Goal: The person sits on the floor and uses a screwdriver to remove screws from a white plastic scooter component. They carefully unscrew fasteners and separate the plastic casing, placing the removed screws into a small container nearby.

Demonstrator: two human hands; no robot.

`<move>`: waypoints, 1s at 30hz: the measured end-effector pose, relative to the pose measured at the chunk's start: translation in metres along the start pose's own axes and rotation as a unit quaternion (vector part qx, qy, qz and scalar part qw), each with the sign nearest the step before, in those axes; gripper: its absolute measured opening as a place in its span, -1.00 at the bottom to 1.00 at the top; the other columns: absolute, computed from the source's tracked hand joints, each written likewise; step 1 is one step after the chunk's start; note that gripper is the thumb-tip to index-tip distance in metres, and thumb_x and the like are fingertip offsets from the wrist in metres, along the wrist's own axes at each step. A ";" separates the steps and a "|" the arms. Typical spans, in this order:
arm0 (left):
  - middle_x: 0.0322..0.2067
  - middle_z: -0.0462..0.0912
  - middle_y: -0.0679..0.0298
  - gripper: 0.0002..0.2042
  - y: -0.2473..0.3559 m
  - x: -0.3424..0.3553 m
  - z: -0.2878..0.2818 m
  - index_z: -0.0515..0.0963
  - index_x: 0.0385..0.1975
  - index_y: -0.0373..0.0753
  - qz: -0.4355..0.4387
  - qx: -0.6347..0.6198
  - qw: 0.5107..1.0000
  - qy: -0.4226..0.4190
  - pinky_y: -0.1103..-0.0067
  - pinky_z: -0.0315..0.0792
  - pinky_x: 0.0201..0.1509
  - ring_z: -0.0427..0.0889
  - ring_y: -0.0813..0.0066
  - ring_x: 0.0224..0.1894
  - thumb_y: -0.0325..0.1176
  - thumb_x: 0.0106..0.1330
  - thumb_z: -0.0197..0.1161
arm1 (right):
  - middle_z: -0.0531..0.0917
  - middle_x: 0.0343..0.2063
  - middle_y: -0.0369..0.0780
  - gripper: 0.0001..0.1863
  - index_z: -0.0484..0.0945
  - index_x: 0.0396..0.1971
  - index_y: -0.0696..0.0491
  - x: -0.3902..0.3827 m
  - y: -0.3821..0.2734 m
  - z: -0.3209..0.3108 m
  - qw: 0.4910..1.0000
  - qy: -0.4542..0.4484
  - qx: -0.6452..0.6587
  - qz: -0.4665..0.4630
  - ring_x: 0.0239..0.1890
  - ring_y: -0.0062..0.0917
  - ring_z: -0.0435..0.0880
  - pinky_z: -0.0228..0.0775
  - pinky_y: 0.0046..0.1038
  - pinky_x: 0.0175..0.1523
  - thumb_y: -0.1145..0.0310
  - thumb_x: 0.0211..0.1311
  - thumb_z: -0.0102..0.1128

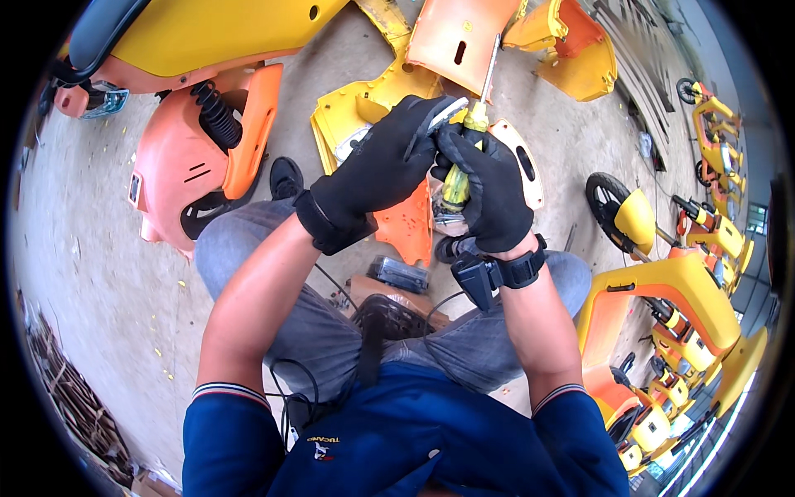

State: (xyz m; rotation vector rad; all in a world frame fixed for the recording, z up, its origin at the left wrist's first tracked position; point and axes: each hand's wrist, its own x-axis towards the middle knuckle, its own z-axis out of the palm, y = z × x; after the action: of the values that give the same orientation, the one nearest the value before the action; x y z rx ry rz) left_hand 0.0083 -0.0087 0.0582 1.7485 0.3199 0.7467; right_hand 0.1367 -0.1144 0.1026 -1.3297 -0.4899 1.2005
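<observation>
In black gloves, my left hand [385,161] grips a small flat pale piece [444,113], mostly hidden by its fingers. Beside it, my right hand [493,186] is closed round the yellow translucent handle of a screwdriver [454,186], whose metal shaft points up and away from me. Below both hands lie an orange panel [404,228] with small holes and, partly hidden, a yellow body panel [352,108]. A pale oval-ended part with a dark slot [520,166] is just right of my right hand.
A pink-and-orange scooter front [178,166] stands at the left, a yellow body [224,37] above it. More panels [563,58] lie ahead. Several yellow scooters [720,232] and a wheel [606,199] line the right. A dark container [402,272] sits between my legs; scrap [58,373] lies lower left.
</observation>
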 end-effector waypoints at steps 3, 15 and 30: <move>0.04 0.50 0.07 -0.50 0.001 0.000 -0.001 0.35 0.25 -0.37 0.022 0.030 0.999 0.002 0.48 0.36 0.23 0.51 0.27 0.09 -0.61 0.25 0.10 | 0.66 -0.34 -0.33 -0.77 0.60 -0.13 0.13 0.003 0.004 0.000 0.999 0.013 0.028 0.007 -0.37 -0.68 0.62 0.49 -0.63 -0.25 0.33 0.31 0.27; 0.01 0.48 0.02 -0.46 0.003 0.002 0.002 0.36 0.24 -0.38 0.060 0.068 0.996 0.009 0.44 0.35 0.22 0.49 0.17 0.07 -0.69 0.16 0.04 | 0.66 -0.45 -0.30 -0.80 0.63 -0.22 0.15 0.001 -0.005 0.002 0.999 0.037 -0.006 0.010 -0.44 -0.68 0.62 0.45 -0.66 -0.33 0.32 0.30 0.26; 0.03 0.53 0.02 -0.48 -0.007 0.001 0.005 0.41 0.21 -0.34 0.117 0.109 0.987 0.027 0.40 0.36 0.25 0.51 0.11 0.09 -0.65 0.18 0.09 | 0.66 -0.29 -0.26 -0.76 0.60 -0.02 0.16 0.005 0.005 -0.027 0.960 -0.100 -0.211 -0.158 -0.29 -0.65 0.63 0.52 -0.60 -0.19 0.51 0.36 0.12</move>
State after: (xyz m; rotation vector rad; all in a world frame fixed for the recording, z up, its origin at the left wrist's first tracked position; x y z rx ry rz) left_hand 0.0134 -0.0095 0.0517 1.9977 0.2415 0.9592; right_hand 0.1592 -0.1239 0.0901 -1.4210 -1.1102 0.9962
